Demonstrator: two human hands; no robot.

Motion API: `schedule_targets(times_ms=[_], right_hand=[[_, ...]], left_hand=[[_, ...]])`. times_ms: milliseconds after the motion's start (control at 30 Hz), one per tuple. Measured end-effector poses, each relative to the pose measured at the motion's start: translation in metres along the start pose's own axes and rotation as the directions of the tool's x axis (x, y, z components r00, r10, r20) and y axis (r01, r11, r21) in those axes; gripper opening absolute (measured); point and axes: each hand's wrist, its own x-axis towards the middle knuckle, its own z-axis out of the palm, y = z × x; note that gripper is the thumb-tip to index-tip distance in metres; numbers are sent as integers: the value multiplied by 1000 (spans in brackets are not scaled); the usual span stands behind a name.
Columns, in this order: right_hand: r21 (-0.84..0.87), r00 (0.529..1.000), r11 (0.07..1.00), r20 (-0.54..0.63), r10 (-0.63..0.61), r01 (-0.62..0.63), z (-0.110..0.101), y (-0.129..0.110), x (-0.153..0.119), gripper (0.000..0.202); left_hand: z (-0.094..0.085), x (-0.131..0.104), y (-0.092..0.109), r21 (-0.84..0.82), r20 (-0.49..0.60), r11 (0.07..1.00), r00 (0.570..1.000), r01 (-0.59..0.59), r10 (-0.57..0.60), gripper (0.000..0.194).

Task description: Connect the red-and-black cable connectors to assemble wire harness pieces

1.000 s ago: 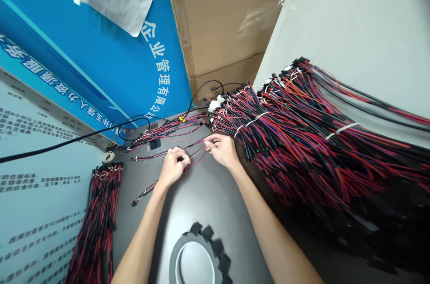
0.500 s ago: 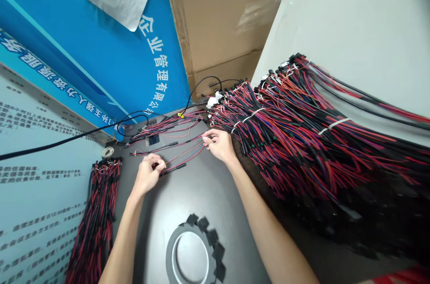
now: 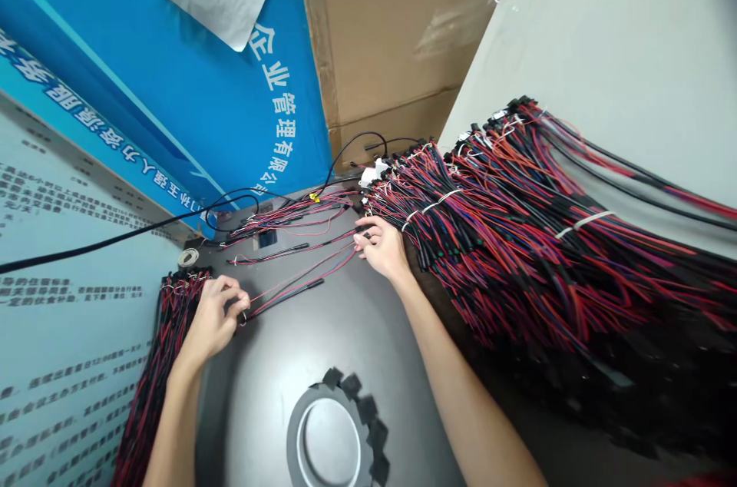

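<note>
Your left hand point(image 3: 216, 314) and right hand point(image 3: 380, 245): well apart, fingertips pinched on red-and-black wires point(image 3: 337, 267) | wires: spanning between your hands over the grey table point(image 3: 259, 395) | left fingers' exact hold: probably wire ends, too small to confirm

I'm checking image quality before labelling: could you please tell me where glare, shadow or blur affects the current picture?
Head view: glare whitens the grey tabletop; head view: deep shadow swallows detail below the large wire pile; head view: small print on the pale panel looks soft.
</note>
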Motion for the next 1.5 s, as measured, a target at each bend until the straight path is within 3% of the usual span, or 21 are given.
schedule_targets(times_ms=[167, 400, 667, 833, 1033, 1200, 1500], right_hand=[[8, 1000, 1000, -17, 23, -23, 0, 1, 2, 43], [57, 998, 997, -37, 53, -51, 0, 2, 1, 58], [115, 996, 991, -38, 78, -73, -2, 4, 3, 69], [120, 999, 992, -41, 34, -29, -5, 9, 4, 68], [84, 997, 996, -64, 39, -33, -5, 10, 4, 61], [70, 997, 997, -69, 43, -38, -5, 10, 4, 58], [45, 997, 999, -66, 32, -29, -5, 13, 5, 57]], left_hand=[[1, -14, -18, -4, -57, 998, 997, 59, -60, 31], [11, -27, -23, 28, -139, 995, 986, 96, -91, 26], [27, -24, -31, 153, -178, 983, 981, 104, -76, 23], [32, -15, -26, 212, -252, 954, 955, 213, -157, 23], [30, -10, -17, 0, -234, 966, 939, 259, -252, 22], [28, -6, -6, -179, -177, 920, 908, 349, -379, 26], [31, -5, -7, -211, -154, 915, 912, 344, -379, 26]])
